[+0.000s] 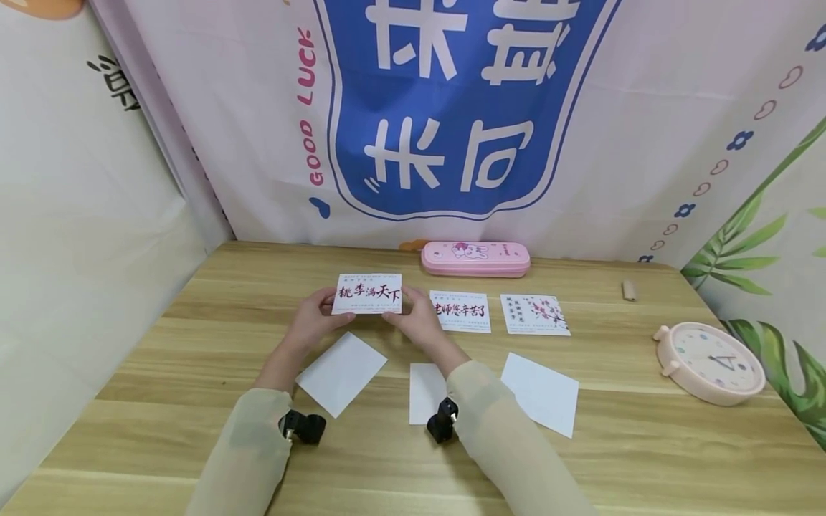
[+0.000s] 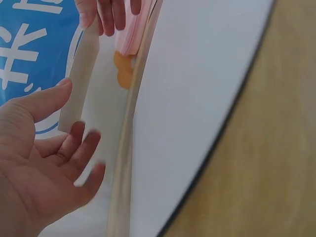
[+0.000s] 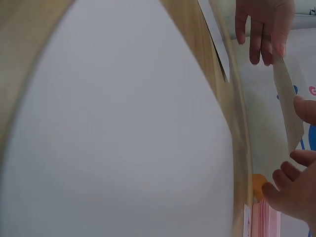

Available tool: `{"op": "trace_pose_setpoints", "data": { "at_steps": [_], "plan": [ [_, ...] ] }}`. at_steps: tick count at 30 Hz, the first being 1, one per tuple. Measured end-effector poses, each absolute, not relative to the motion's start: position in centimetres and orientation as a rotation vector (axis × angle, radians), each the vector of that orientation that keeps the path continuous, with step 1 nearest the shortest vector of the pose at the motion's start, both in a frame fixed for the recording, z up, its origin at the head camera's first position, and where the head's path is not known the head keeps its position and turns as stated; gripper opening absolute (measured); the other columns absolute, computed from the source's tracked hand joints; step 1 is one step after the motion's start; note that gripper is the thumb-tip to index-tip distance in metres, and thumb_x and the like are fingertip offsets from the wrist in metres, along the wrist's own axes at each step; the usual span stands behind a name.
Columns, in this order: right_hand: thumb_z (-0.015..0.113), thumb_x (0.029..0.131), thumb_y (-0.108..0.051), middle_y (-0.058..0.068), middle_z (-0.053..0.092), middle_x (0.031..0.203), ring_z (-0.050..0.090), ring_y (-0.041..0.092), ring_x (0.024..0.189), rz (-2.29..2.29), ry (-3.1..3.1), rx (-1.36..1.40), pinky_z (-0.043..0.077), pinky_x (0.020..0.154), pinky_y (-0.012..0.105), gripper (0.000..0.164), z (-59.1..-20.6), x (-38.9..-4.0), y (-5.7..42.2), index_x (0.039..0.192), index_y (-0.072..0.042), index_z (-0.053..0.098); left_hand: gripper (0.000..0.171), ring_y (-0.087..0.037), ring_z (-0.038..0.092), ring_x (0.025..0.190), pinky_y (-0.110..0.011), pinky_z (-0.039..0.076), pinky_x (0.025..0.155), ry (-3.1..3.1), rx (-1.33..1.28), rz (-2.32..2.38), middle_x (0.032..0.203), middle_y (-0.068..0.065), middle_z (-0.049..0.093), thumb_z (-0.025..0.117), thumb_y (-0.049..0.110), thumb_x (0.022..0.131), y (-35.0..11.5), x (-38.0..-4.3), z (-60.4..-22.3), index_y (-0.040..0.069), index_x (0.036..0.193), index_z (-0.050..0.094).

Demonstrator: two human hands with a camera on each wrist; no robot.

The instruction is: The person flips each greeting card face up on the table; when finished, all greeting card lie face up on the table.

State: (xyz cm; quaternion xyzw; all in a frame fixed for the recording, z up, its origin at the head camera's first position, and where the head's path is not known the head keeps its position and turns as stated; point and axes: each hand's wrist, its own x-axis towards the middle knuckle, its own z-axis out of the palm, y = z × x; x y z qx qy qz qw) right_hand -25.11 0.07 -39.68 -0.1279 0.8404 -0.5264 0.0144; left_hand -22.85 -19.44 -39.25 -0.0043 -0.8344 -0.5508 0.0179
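Note:
A white card (image 1: 368, 294) with dark red handwritten-style characters is held up over the wooden table, its printed side facing the head camera. My left hand (image 1: 316, 315) pinches its left end between thumb and fingers, and my right hand (image 1: 418, 319) does the same at the right end. Both wrist views show the card almost edge-on between the hands. To the right of it lie a second card with red characters (image 1: 460, 312) and a card with a blossom branch (image 1: 535, 315). Nearer me are three blank white cards, at left (image 1: 342, 374), middle (image 1: 424, 394) and right (image 1: 540, 393); my right forearm partly covers the middle one.
Along the back edge of the table (image 1: 645, 459) sits a pink pencil case (image 1: 475, 259). A round pink clock (image 1: 710, 362) lies at the right, with a small tan block (image 1: 629, 290) behind it. Printed cloth (image 1: 271, 179) hangs behind the table.

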Motion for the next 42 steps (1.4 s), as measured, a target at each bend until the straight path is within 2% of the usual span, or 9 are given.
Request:
{"op": "trace_pose_setpoints", "data": {
  "at_steps": [3,7,13,15,18,20,23,32,42],
  "plan": [
    [0.070,0.071,-0.016,0.018,0.029,0.133,0.026,0.030,0.121,-1.602,2.658,-0.400,0.020,0.099,0.038,0.065,-39.8,-25.2,0.3,0.125,0.003,0.040,0.061,-0.034,0.037,0.113,-0.041,0.033,0.091,-2.645,0.003,-1.646,0.123,-0.023,0.040,0.068,0.011,0.073,-19.5,-22.9,-39.3,-0.005,0.124,0.038],
    [0.071,0.069,-0.020,0.019,0.024,0.136,0.021,0.033,0.122,-1.500,2.761,-0.383,0.016,0.099,0.041,0.066,-40.0,-25.3,0.6,0.124,0.003,0.042,0.062,-0.036,0.026,0.120,-0.046,0.023,0.096,-2.677,0.007,-1.608,0.131,-0.021,0.031,0.069,0.014,0.073,-19.3,-23.2,-39.4,-0.002,0.125,0.039],
    [0.072,0.069,-0.027,0.019,0.028,0.133,0.023,0.032,0.122,-1.330,2.889,-0.372,0.009,0.099,0.045,0.063,-40.7,-25.7,1.1,0.120,0.000,0.048,0.063,-0.034,0.036,0.113,-0.040,0.034,0.090,-2.676,-0.003,-1.607,0.125,-0.021,0.036,0.069,0.012,0.072,-18.6,-23.5,-39.8,-0.004,0.124,0.038],
    [0.071,0.069,-0.032,0.018,0.030,0.133,0.022,0.029,0.123,-1.297,2.919,-0.398,0.005,0.099,0.048,0.063,-41.5,-26.1,1.3,0.119,-0.001,0.049,0.062,-0.033,0.037,0.112,-0.041,0.031,0.092,-2.707,0.008,-1.543,0.124,-0.019,0.038,0.070,0.015,0.072,-18.5,-23.5,-39.9,-0.001,0.124,0.040],
    [0.071,0.069,-0.033,0.018,0.030,0.133,0.020,0.027,0.124,-1.274,2.916,-0.393,0.002,0.098,0.050,0.061,-41.9,-26.2,1.6,0.118,-0.003,0.051,0.059,-0.036,0.028,0.119,-0.049,0.014,0.097,-2.780,0.001,-1.381,0.126,-0.017,0.039,0.069,0.022,0.073,-18.4,-23.6,-40.1,0.003,0.123,0.044],
    [0.071,0.069,-0.031,0.018,0.029,0.134,0.019,0.028,0.125,-1.278,2.905,-0.389,0.001,0.098,0.050,0.059,-42.1,-26.2,1.7,0.118,-0.004,0.051,0.058,-0.037,0.020,0.122,-0.055,0.003,0.095,-2.826,-0.009,-1.267,0.129,-0.017,0.038,0.068,0.026,0.073,-18.4,-23.7,-40.3,0.005,0.122,0.046],
    [0.071,0.069,-0.027,0.019,0.029,0.133,0.020,0.030,0.124,-1.246,2.897,-0.374,0.004,0.098,0.050,0.058,-41.8,-25.9,1.8,0.118,-0.003,0.051,0.059,-0.039,0.014,0.124,-0.058,-0.006,0.092,-2.870,-0.035,-1.192,0.130,-0.018,0.035,0.068,0.027,0.073,-18.5,-23.8,-40.7,0.004,0.122,0.046],
    [0.069,0.071,-0.032,0.019,0.026,0.135,0.015,0.032,0.125,-1.073,2.923,-0.362,0.001,0.099,0.047,0.063,-42.1,-25.6,1.7,0.121,-0.002,0.047,0.061,-0.037,0.020,0.122,-0.057,-0.008,0.092,-2.919,-0.008,-1.092,0.131,-0.020,0.033,0.069,0.025,0.071,-18.4,-24.1,-41.6,0.002,0.123,0.044],
    [0.067,0.072,-0.033,0.019,0.025,0.135,0.013,0.031,0.126,-0.972,2.948,-0.336,0.002,0.099,0.047,0.063,-42.0,-25.4,1.3,0.123,-0.002,0.046,0.065,-0.034,0.019,0.122,-0.057,-0.005,0.093,-2.983,0.018,-0.908,0.134,-0.017,0.029,0.068,0.030,0.072,-17.9,-24.1,-41.8,0.002,0.125,0.043]
  ]
}}
